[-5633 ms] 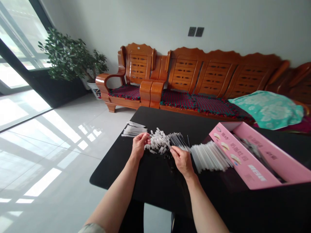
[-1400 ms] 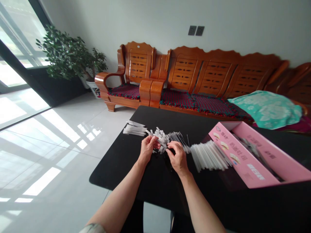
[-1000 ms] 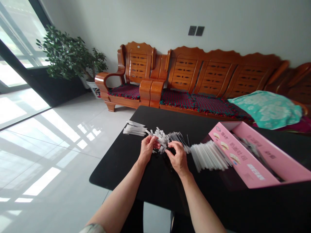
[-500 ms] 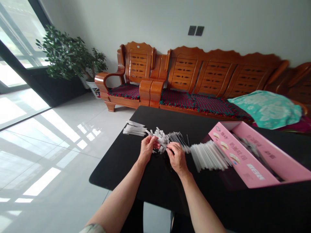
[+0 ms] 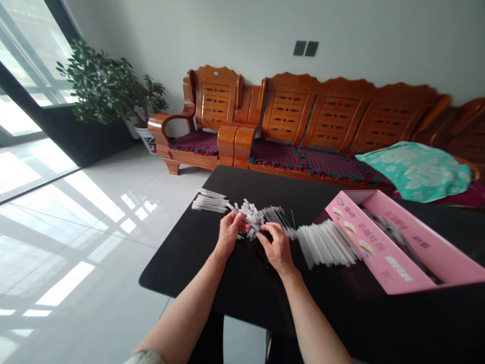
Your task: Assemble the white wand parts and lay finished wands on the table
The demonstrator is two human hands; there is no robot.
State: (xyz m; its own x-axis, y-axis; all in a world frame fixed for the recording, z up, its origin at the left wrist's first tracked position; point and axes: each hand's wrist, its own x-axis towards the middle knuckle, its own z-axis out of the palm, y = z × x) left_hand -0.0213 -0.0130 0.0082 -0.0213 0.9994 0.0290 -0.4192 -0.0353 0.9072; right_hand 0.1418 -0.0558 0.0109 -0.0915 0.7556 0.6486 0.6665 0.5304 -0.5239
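My left hand (image 5: 229, 232) pinches at the loose white tube heap (image 5: 250, 215); my right hand (image 5: 278, 247) curls closed, its hold unclear. That heap is left; the fanned row (image 5: 326, 246) and neat bundle (image 5: 210, 201) lie ordered.

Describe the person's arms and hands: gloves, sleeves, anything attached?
The left hand and right hand are bare, with no gloves, cables or markers, and no watch or ring that I can make out. Forearms are bare too. The only clothing in view is a pale sleeve on the left upper arm.

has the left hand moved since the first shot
Yes, the left hand has shifted right, closer to the pink cardboard box, which stays put in view.
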